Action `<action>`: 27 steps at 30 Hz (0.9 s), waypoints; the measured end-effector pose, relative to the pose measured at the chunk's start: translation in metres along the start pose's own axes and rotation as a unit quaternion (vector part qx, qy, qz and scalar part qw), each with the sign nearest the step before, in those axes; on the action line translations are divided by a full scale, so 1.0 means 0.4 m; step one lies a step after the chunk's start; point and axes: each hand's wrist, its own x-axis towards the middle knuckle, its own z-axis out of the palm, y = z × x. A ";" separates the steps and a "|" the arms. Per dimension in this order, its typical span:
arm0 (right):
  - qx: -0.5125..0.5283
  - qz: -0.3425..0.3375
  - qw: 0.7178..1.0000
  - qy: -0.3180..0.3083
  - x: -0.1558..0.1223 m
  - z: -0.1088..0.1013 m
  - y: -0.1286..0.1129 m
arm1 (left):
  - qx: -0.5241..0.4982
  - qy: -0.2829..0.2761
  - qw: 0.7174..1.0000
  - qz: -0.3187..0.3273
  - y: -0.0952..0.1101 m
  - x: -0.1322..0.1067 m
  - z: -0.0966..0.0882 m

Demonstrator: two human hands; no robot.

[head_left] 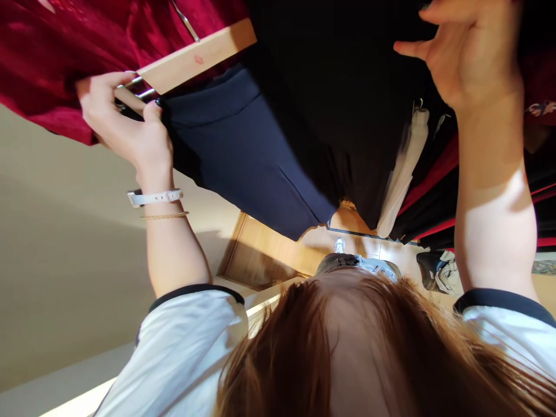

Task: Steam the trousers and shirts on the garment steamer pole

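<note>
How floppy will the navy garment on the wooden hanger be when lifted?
The navy garment looks soft and floppy, draping loosely from the wooden hanger to an uneven hem. Its matte fabric seems fairly light. It may swing if moved, since the left hand holds only the hanger.

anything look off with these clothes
The wooden hanger looks odd: it slants steeply rather than sitting level, with its lower end held in the left hand. The red velvet garment beside it looks bunched and slack rather than hanging neatly.

Tiled floor (382,250), a black bag (432,269) lying on it
</note>
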 end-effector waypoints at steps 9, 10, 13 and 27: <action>0.050 -0.008 0.999 -0.006 -0.003 -0.041 0.020 | -0.066 0.000 0.996 0.054 -0.037 0.017 0.003; 0.052 -0.011 0.999 -0.005 -0.001 -0.044 0.023 | -0.077 -0.001 0.996 0.046 -0.035 0.019 0.003; 0.050 -0.017 0.999 0.006 0.007 -0.050 0.028 | -0.101 -0.007 0.995 0.022 -0.023 0.019 0.000; 0.005 -0.104 0.993 -0.054 -0.009 -0.016 0.002 | -0.058 0.059 0.993 0.082 -0.022 0.011 0.005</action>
